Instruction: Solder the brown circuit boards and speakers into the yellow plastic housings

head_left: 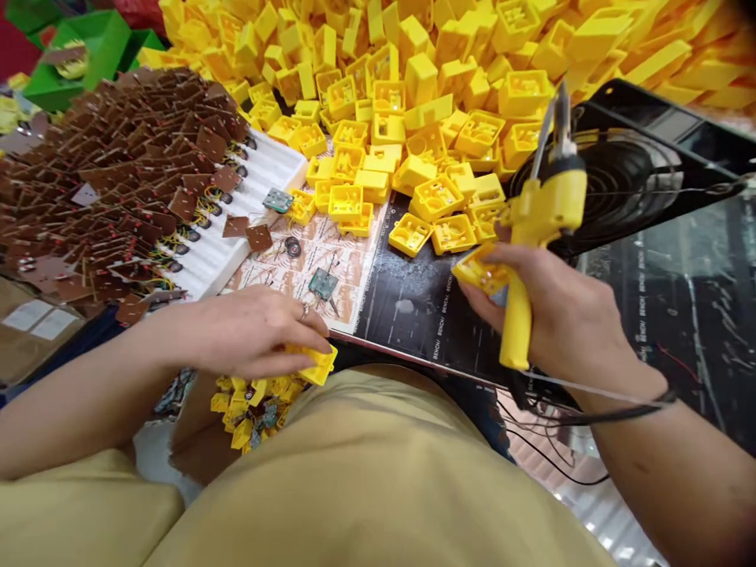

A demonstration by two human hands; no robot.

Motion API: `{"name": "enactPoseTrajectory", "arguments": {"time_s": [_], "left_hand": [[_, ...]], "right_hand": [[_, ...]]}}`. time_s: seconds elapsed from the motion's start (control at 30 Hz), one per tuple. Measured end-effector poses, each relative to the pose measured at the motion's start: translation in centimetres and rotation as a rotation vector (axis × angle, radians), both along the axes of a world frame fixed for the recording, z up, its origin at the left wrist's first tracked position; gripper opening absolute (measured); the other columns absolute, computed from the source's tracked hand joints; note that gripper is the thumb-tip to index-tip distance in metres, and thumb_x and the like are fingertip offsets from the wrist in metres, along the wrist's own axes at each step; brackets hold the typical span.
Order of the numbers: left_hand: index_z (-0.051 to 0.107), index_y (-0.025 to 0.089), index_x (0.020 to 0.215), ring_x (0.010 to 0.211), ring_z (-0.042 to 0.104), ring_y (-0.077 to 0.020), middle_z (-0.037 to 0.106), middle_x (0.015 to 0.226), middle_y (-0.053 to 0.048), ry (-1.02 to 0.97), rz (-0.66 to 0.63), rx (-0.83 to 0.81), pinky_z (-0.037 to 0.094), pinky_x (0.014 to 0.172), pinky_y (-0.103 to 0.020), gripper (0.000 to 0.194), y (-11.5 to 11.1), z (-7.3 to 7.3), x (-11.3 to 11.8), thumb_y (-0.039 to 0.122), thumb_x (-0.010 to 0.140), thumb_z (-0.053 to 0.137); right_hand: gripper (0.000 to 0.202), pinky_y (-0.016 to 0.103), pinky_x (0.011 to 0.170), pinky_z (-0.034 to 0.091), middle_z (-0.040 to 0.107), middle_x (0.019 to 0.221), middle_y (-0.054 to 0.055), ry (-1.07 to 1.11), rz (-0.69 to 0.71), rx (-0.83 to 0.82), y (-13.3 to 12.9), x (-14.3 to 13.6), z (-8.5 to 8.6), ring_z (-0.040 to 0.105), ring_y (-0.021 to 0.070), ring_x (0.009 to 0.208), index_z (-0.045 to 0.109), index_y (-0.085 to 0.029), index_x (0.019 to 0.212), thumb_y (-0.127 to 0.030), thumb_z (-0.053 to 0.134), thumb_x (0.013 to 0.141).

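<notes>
My left hand (265, 335) is closed around the edge of a small yellow plastic case (320, 367), just past the bench edge and over a carton of similar yellow cases (242, 409). In my right hand (567, 307) is a yellow soldering gun (520, 315), its metal tip pointing up and away. The fingers of that same hand also pinch another open yellow case (481, 272). Between the hands, a green circuit board (323, 284) with leads lies on the printed sheet (283, 283). Close by are a small round black part (292, 246) and a brown board (258, 238).
A large heap of yellow cases (413, 79) covers the back of the bench. Brown circuit boards (118, 173) are stacked on white foam (265, 169) at left. A black fan-like unit (614, 181) stands at right. Cables (549, 453) hang below my right wrist.
</notes>
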State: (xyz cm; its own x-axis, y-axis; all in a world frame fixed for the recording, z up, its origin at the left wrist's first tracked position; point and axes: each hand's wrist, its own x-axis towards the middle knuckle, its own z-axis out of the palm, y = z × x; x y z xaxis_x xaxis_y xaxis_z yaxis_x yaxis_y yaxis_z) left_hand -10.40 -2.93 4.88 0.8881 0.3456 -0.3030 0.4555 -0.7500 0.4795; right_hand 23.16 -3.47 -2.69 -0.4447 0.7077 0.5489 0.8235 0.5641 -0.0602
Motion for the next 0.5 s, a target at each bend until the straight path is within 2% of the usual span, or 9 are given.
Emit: {"name": "enactPoseTrajectory", "arguments": {"time_s": [0.1, 0.17, 0.23, 0.3, 0.37, 0.43, 0.5], "left_hand": [[0.075, 0.023, 0.104, 0.09, 0.073, -0.0121, 0.078, 0.102, -0.004, -0.032, 0.078, -0.201, 0.052, 0.082, -0.019, 0.028, 2.3, -2.0, -0.9, 0.02, 0.097, 0.048], [0.075, 0.023, 0.101, 0.086, 0.072, -0.0111, 0.078, 0.095, -0.003, -0.069, 0.154, -0.214, 0.051, 0.081, -0.018, 0.023, 3.2, -3.5, -1.3, 0.023, 0.094, 0.053], [0.072, 0.02, 0.101, 0.076, 0.068, -0.0107, 0.076, 0.086, -0.003, -0.108, 0.276, -0.168, 0.05, 0.073, -0.018, 0.021, 3.3, -4.6, -1.6, 0.029, 0.091, 0.057], [0.068, 0.015, 0.103, 0.065, 0.063, -0.0102, 0.07, 0.075, -0.002, -0.14, 0.435, -0.073, 0.047, 0.063, -0.019, 0.025, 2.7, -5.3, -1.7, 0.033, 0.088, 0.058], [0.064, 0.013, 0.109, 0.064, 0.06, -0.0115, 0.067, 0.072, -0.001, -0.118, 0.556, 0.104, 0.047, 0.064, -0.021, 0.03, 1.9, -5.7, -1.6, 0.031, 0.087, 0.057], [0.062, 0.013, 0.119, 0.077, 0.064, -0.0157, 0.068, 0.082, -0.005, -0.045, 0.589, 0.311, 0.05, 0.074, -0.026, 0.036, 1.3, -6.0, -1.6, 0.029, 0.088, 0.055], [0.063, 0.014, 0.122, 0.098, 0.065, -0.023, 0.069, 0.105, -0.012, 0.004, 0.575, 0.467, 0.051, 0.089, -0.036, 0.038, 1.1, -6.2, -1.7, 0.034, 0.09, 0.054]], "right_hand": [[0.022, 0.027, 0.061, 0.048, 0.066, 0.086, 0.005, -0.025, 0.033, 0.01, -2.0, -0.1, -1.1, 0.066, 0.0192, 0.076, 0.056, -0.018, 0.108, -0.037, 0.058, 0.098], [0.021, 0.027, 0.06, 0.046, 0.066, 0.084, 0.005, -0.038, 0.042, 0.017, -2.3, -0.2, -2.0, 0.066, 0.0203, 0.079, 0.057, -0.019, 0.108, -0.036, 0.061, 0.096], [0.023, 0.028, 0.058, 0.045, 0.067, 0.084, 0.004, -0.04, 0.047, 0.014, -2.3, -0.2, -2.8, 0.067, 0.0217, 0.083, 0.058, -0.02, 0.109, -0.037, 0.064, 0.095], [0.026, 0.03, 0.057, 0.045, 0.068, 0.085, 0.004, -0.035, 0.05, 0.002, -2.3, 0.0, -3.1, 0.068, 0.0234, 0.085, 0.058, -0.021, 0.111, -0.039, 0.066, 0.093], [0.031, 0.032, 0.058, 0.046, 0.069, 0.089, 0.006, -0.027, 0.052, -0.014, -2.3, 0.3, -3.0, 0.068, 0.0254, 0.085, 0.058, -0.021, 0.114, -0.042, 0.067, 0.092], [0.039, 0.034, 0.06, 0.049, 0.068, 0.091, 0.008, -0.017, 0.068, -0.053, -2.3, 0.6, -2.6, 0.068, 0.0273, 0.085, 0.057, -0.02, 0.118, -0.045, 0.068, 0.09], [0.039, 0.035, 0.063, 0.052, 0.068, 0.092, 0.008, -0.007, 0.124, -0.112, -2.2, 1.0, -2.1, 0.067, 0.0282, 0.088, 0.055, -0.02, 0.121, -0.044, 0.066, 0.092]]}}
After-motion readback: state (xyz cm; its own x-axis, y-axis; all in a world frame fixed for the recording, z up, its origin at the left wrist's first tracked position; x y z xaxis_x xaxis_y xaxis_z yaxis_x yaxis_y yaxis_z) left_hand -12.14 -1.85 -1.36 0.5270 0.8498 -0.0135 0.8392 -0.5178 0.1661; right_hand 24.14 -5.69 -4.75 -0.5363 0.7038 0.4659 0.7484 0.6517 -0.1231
